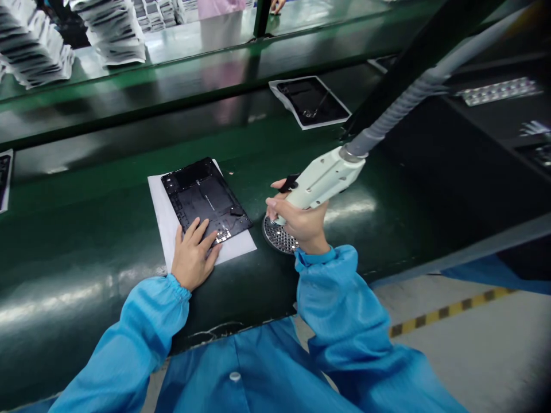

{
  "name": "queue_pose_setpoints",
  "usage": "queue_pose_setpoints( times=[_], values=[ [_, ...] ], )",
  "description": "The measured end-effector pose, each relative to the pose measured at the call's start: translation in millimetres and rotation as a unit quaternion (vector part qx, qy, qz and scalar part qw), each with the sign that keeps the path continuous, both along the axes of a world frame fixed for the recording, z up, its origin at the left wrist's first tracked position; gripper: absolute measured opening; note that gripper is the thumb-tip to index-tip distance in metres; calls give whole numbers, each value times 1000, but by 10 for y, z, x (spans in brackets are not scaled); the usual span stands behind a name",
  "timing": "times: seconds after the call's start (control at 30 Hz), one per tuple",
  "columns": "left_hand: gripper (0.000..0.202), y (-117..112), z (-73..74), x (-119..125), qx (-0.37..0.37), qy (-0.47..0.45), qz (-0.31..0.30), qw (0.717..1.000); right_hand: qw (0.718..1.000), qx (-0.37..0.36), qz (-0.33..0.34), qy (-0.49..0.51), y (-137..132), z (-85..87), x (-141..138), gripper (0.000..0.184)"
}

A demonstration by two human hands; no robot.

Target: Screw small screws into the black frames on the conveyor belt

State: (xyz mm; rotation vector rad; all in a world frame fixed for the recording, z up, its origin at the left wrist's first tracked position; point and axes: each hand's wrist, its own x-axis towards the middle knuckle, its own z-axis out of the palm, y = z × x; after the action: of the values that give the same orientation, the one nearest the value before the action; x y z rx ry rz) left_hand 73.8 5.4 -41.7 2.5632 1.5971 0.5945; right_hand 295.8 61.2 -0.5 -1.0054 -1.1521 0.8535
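A black tablet housing [202,198] lies tilted on a white sheet [161,215] on the green work surface. My left hand [194,255] rests flat on its near edge, fingers spread over the sheet and the housing's lower corner. To the right, my right hand [303,221] is wrapped round a pale green electric screwdriver [327,178], which runs up into a ribbed grey cable sleeve [400,109]. Its lower end is partly hidden by my fingers. Just beneath that hand sits a round metal dish [279,236] full of small holes, partly covered by my hand.
Another black housing [312,100] on a white sheet lies farther back, and part of one [4,178] shows at the left edge. Stacks of sheets [109,31] stand on the raised shelf. A dark post [413,63] slants on the right. A person's hand [278,6] appears beyond.
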Motion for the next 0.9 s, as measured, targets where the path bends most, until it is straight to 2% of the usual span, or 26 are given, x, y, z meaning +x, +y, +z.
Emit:
queue_pose_setpoints(
  times=[0.27, 0.4, 0.53, 0.7, 0.9],
  values=[
    [29, -1, -31, -49, -4, -20, -2, 1000, 1000, 18, 16, 7, -2, -20, 19, 23],
    [29, -8, -40, -26, 11, -7, -15, 1000, 998, 57, 1, 13, -47, 72, -25, 22],
    [30, -7, -38, -3, 18, -2, -14, 1000, 996, 56, 53, 47, -59, 167, -299, 22],
    [30, -14, -33, 10, 15, 2, -5, 1000, 994, 3, 108, 25, 24, 121, -719, 21],
    [31, -19, -40, 46, 8, 8, -4, 1000, 993, -29, 116, 9, 64, 13, -826, 21]
  ],
)
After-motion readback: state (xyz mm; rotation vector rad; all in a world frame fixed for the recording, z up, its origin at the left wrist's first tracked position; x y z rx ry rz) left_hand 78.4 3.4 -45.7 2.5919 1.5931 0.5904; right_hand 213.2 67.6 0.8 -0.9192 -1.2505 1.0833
